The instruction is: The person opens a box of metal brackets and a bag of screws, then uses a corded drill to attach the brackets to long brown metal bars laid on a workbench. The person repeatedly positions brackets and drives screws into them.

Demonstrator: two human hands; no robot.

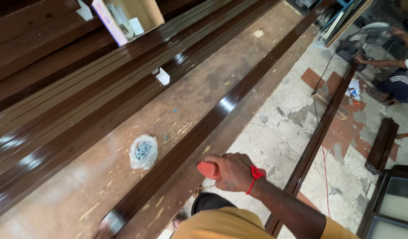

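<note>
Fingers of right hand (230, 171) wrap red handle (208, 170) | tool end hidden | left hand unseen

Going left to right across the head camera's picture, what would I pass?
Glossy brown wooden strips → clear bag of small metal screws → right hand gripping a red handle → long dark wooden beam on the tiled floor → another person crouching at the far right.
</note>
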